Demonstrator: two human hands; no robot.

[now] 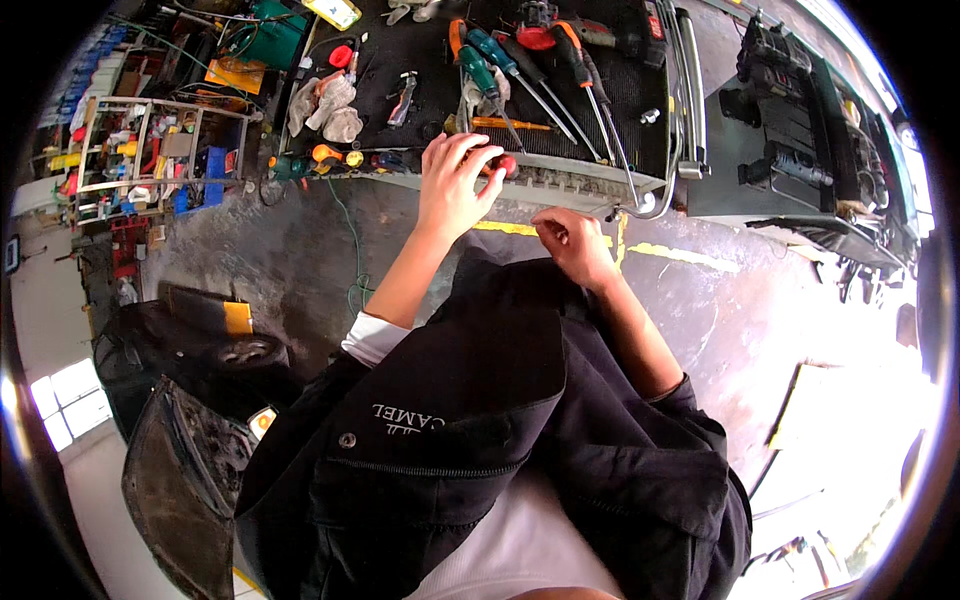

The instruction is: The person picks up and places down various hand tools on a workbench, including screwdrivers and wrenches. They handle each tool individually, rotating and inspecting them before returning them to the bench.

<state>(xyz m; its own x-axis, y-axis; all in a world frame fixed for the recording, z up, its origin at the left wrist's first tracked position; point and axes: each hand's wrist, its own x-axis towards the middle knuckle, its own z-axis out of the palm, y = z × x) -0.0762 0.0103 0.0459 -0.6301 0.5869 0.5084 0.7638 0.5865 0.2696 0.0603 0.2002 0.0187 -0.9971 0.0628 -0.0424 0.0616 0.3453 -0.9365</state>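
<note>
My left hand (455, 185) reaches onto the front edge of a black tool tray (600, 100). Its fingers curl around a red-handled tool (506, 164) lying at that edge. My right hand (572, 240) hovers just below the tray's front rim with its fingers drawn together; whether anything small sits between them is hidden. Several screwdrivers with green (478, 68) and orange (570, 45) handles lie on the tray just beyond my left hand. Both forearms come out of a dark jacket (480, 420).
Rags (330, 100) and small orange-handled tools (325, 153) lie at the tray's left end. A dark engine-like block (790, 140) stands to the right. A cluttered parts shelf (150, 150) stands far left, with a worn floor with yellow lines (680, 255) below.
</note>
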